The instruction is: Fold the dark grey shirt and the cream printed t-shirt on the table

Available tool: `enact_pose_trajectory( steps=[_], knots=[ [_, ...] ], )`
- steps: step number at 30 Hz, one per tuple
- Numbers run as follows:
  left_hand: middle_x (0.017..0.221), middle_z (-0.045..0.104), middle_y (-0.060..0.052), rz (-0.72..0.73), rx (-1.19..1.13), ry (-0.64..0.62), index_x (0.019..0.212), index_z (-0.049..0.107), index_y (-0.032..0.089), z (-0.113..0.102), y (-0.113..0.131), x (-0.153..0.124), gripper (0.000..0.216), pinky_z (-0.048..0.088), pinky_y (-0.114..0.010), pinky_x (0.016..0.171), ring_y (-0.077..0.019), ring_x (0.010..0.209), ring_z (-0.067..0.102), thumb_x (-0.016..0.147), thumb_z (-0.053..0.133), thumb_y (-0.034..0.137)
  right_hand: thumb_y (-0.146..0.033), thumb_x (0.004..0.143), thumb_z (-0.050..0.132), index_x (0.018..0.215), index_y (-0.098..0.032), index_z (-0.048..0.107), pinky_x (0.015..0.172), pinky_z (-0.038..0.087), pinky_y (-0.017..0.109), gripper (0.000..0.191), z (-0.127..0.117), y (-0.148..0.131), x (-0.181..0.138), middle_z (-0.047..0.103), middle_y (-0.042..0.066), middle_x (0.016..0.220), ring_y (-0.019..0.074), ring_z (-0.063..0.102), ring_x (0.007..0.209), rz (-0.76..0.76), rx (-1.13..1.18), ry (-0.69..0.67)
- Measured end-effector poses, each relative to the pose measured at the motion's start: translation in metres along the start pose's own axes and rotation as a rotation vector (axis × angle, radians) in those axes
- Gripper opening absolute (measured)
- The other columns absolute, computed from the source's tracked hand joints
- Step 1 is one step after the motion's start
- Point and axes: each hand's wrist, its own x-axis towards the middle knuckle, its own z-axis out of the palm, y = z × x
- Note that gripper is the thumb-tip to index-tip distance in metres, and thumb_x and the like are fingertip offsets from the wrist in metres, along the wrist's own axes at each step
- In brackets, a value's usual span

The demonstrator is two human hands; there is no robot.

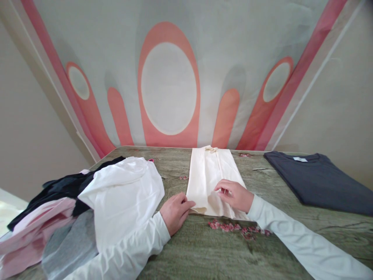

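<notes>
A cream garment (215, 167), folded into a narrow upright strip, lies flat on the wood-patterned table in the middle. Its collar end points to the far edge. At its near left corner, my left hand (176, 212) has the hem pinched between thumb and fingers. My right hand (234, 195) is over the lower right half of the garment, with the fingers loosely bent and a gap showing between them. No cloth is seen between those fingers. Whether the fingertips touch the cloth is hard to make out.
To the left, a loose heap holds a white garment (128, 194), black cloth (61, 190), pink cloth (43, 221) and grey cloth (72, 245). A folded dark grey T-shirt (317, 181) lies at the right. Behind the table (186, 256) stands a wall with a pink pattern (169, 138).
</notes>
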Motion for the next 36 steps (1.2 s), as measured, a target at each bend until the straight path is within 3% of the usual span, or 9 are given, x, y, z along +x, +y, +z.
enact_pose_trajectory(
  steps=[3,6,9,12,14,19,29,32,36],
  knots=[
    [0.08,0.046,-0.005,0.011,-0.005,0.038,0.098,0.059,0.023,0.0,0.0,0.002,0.026,0.041,-0.028,0.068,-0.0155,0.074,0.047,0.082,0.04,0.019,-0.017,0.075,0.051,0.097,-0.017,0.059,0.073,0.043,0.03,0.024,0.0,0.005,-0.001,0.054,0.007,0.091,0.0154,0.051,0.079,-0.021,-0.058,-0.041],
    [0.093,0.05,-0.007,0.025,-0.042,0.079,0.093,0.059,0.021,0.0,0.001,0.004,0.021,0.04,-0.035,0.077,-0.0192,0.088,0.048,0.078,0.045,0.02,-0.017,0.073,0.054,0.101,-0.018,0.058,0.079,0.041,0.032,0.029,0.006,-0.003,-0.001,0.051,0.008,0.093,0.0176,0.049,0.086,-0.072,-0.111,-0.11],
    [0.118,0.045,-0.009,0.062,-0.071,0.086,0.105,0.053,0.02,0.004,0.004,0.005,0.03,0.033,-0.041,0.092,-0.024,0.111,0.038,0.075,0.05,0.022,-0.017,0.072,0.055,0.101,-0.018,0.058,0.077,0.041,0.031,0.029,0.009,-0.013,-0.001,0.05,0.006,0.089,0.0169,0.049,0.083,-0.071,-0.118,-0.156],
    [0.13,0.037,-0.008,0.06,-0.049,0.033,0.119,0.043,0.02,0.01,0.008,0.008,0.044,0.026,-0.043,0.099,-0.0232,0.122,0.029,0.075,0.05,0.021,-0.017,0.071,0.055,0.097,-0.018,0.059,0.069,0.043,0.027,0.026,0.008,-0.017,-0.001,0.049,0.004,0.085,0.014,0.051,0.075,-0.056,-0.065,-0.216],
    [0.131,0.037,-0.006,0.051,-0.033,-0.003,0.121,0.041,0.021,0.013,0.011,0.01,0.045,0.024,-0.043,0.101,-0.0216,0.122,0.029,0.077,0.047,0.02,-0.018,0.072,0.055,0.095,-0.018,0.059,0.069,0.043,0.026,0.023,0.006,-0.016,0.0,0.049,0.004,0.085,0.0134,0.051,0.075,-0.043,-0.048,-0.21],
    [0.127,0.043,-0.003,0.099,-0.036,-0.064,0.118,0.046,0.024,0.015,0.015,0.014,0.033,0.029,-0.038,0.1,-0.0172,0.119,0.036,0.086,0.036,0.021,-0.018,0.076,0.05,0.103,-0.015,0.055,0.086,0.037,0.037,0.028,0.003,-0.013,0.003,0.049,0.01,0.101,0.0204,0.045,0.095,-0.004,-0.214,-0.045],
    [0.129,0.042,-0.004,0.147,-0.075,-0.097,0.121,0.042,0.024,0.011,0.018,0.012,0.037,0.029,-0.038,0.1,-0.0195,0.119,0.037,0.085,0.038,0.03,-0.022,0.078,0.048,0.101,-0.017,0.058,0.083,0.041,0.032,0.026,0.005,-0.019,0.004,0.053,0.008,0.1,0.0172,0.051,0.091,-0.042,-0.111,-0.102],
    [0.131,0.038,-0.008,0.166,-0.112,-0.117,0.126,0.037,0.019,0.009,0.022,0.008,0.048,0.028,-0.038,0.101,-0.0211,0.121,0.033,0.082,0.041,0.038,-0.025,0.081,0.044,0.113,-0.017,0.052,0.091,0.036,0.036,0.033,0.006,-0.013,0.007,0.05,0.011,0.115,0.0195,0.044,0.105,-0.067,-0.188,-0.05],
    [0.129,0.041,-0.009,0.201,-0.192,-0.127,0.125,0.039,0.016,0.001,0.026,0.006,0.049,0.029,-0.035,0.1,-0.0197,0.119,0.036,0.083,0.037,0.041,-0.03,0.084,0.04,0.119,-0.022,0.047,0.095,0.029,0.041,0.036,0.018,-0.005,0.007,0.046,0.007,0.125,0.0208,0.036,0.116,-0.125,-0.29,-0.092]
  ],
)
